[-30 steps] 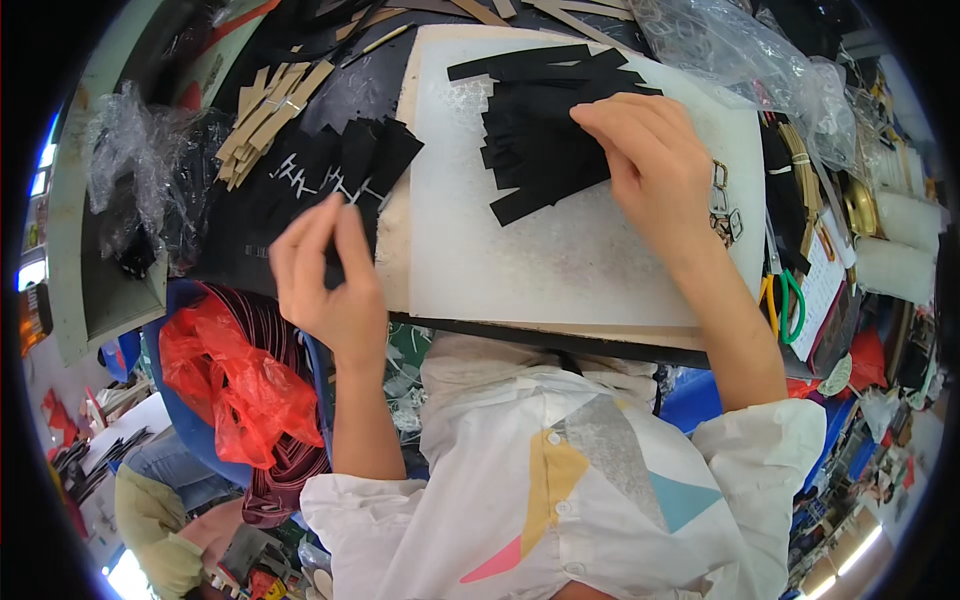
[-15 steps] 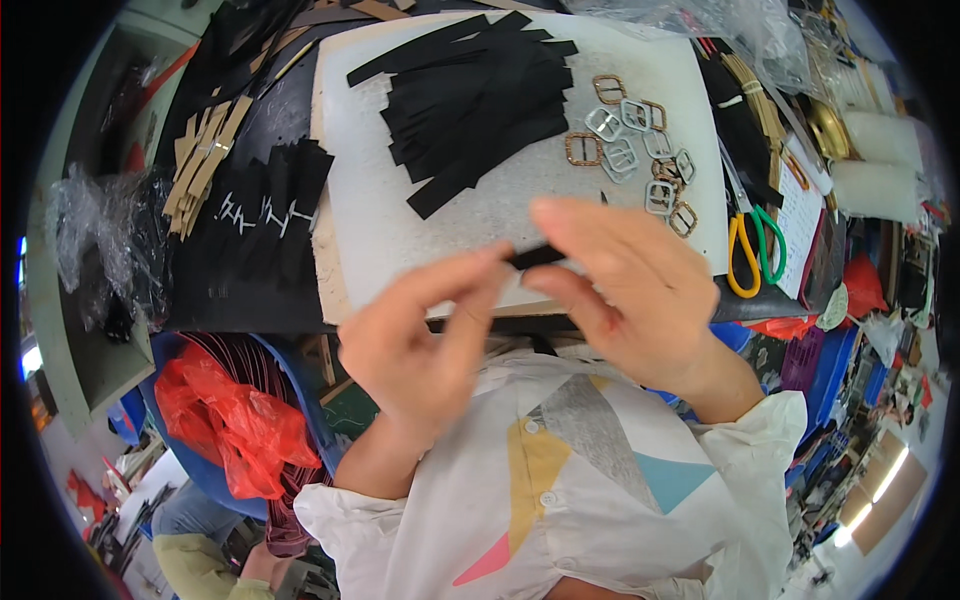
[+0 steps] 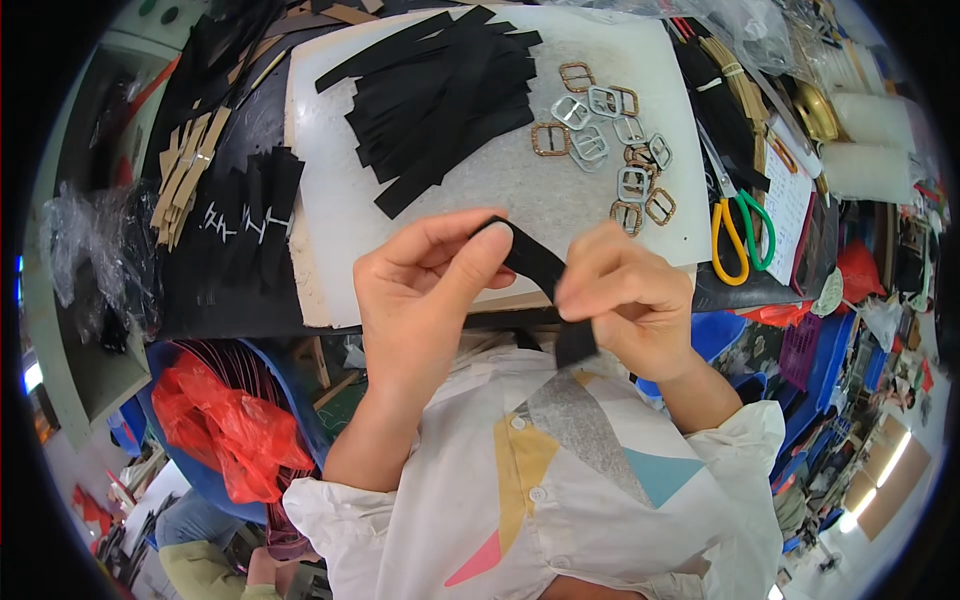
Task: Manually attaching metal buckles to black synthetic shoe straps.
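A black strap [image 3: 533, 262] is stretched between my hands above the near edge of the white board. My left hand [image 3: 425, 290] pinches its upper end between thumb and fingers. Farther along, my right hand [image 3: 630, 295] grips the strap, and the loose end hangs below toward my shirt. A heap of black strips [image 3: 450, 100] lies beyond my left hand on the board. Past my right hand are scattered silver buckles [image 3: 632, 184] and copper-coloured buckles [image 3: 550, 139]. Whether a buckle sits on the held strap is hidden by my fingers.
The white board [image 3: 330, 230] rests on a dark table. Yellow-and-green-handled scissors [image 3: 738, 235] lie to its right, by a written sheet. Tan strips [image 3: 188, 170] and bundled black strips [image 3: 265, 225] lie left. A blue bin [image 3: 305, 405] holds a red plastic bag [image 3: 235, 425]. Another person sits at lower left.
The strap, mostly hidden before, now shows at length with its end hanging down. My right hand has moved lower and closed on it; the view has shifted slightly.
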The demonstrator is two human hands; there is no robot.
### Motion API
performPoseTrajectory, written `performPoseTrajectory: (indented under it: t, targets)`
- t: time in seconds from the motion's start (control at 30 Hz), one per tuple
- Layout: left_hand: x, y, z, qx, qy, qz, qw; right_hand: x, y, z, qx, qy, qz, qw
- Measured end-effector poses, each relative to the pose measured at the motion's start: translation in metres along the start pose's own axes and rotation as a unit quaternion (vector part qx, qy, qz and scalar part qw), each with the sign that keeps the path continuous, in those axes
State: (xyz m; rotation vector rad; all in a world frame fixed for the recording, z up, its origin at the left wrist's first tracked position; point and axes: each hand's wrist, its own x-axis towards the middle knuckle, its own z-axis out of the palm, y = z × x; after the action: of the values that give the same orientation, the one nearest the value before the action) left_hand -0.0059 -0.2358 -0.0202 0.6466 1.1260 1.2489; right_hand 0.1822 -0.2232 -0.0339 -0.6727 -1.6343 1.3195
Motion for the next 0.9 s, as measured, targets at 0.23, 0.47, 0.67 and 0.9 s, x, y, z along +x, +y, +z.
performPoseTrajectory:
  t: [0.23, 0.47, 0.67, 0.9]
  targets:
    - [0.009, -0.011, 0.018, 0.108, -0.117, 0.066, 0.985, -0.011, -0.016, 0.0, 0.085, 0.155, 0.231, 0.957]
    - [0.074, -0.015, 0.036, 0.516, -0.047, 0.359, 0.776, -0.021, -0.01, -0.02, -0.003, 0.248, 0.198, 0.948]
    - [0.073, -0.017, 0.042, 0.631, -0.043, 0.353, 0.689, -0.021, -0.005, -0.025, -0.077, 0.25, 0.142, 0.955]
    - [0.072, -0.03, 0.041, 0.597, -0.003, 0.375, 0.709, -0.012, 0.005, -0.023, -0.15, 0.237, 0.067, 0.957]
